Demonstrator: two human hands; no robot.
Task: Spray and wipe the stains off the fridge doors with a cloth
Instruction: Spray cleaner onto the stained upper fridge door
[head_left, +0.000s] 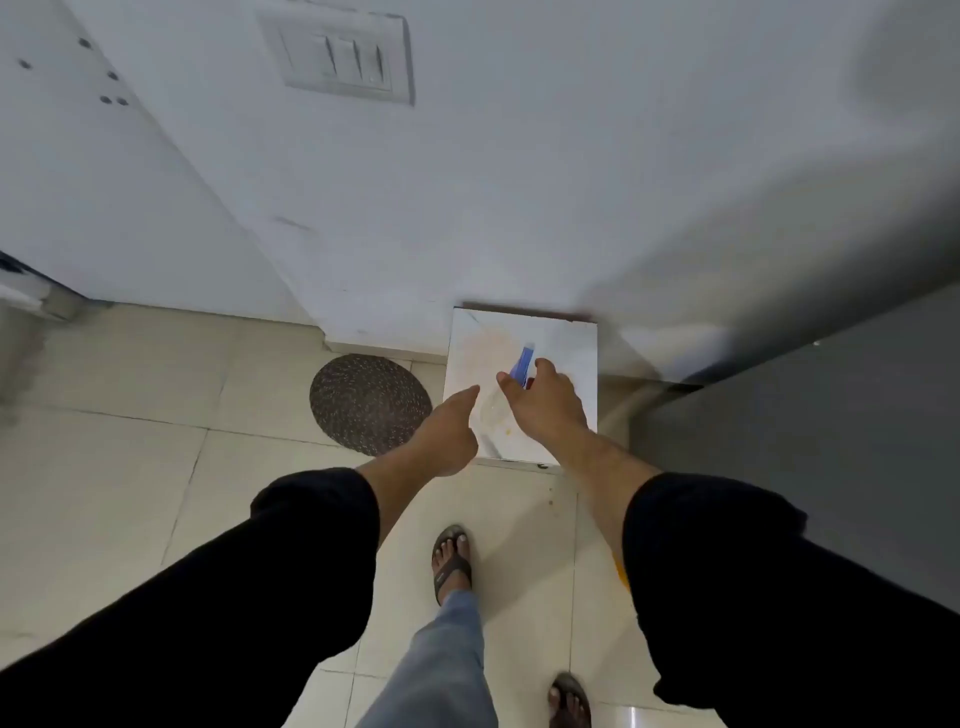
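Observation:
A clear spray bottle with a blue nozzle (522, 364) stands on a low white marble-topped stand (571, 343) by the wall. My right hand (545, 400) grips the bottle at its head from above. My left hand (447, 436) hovers just left of the bottle's clear body, one digit stretched toward it, the other fingers loosely curled, and holds nothing. The dark grey fridge door (831, 415) rises at the right, close to the stand. No cloth is in view.
A round dark woven mat (370, 402) lies on the cream floor tiles left of the stand. A switch plate (343, 54) is on the white wall above. My sandalled feet (451, 561) stand on the tiles below my hands. A small yellow patch (621, 571) shows beside my right sleeve.

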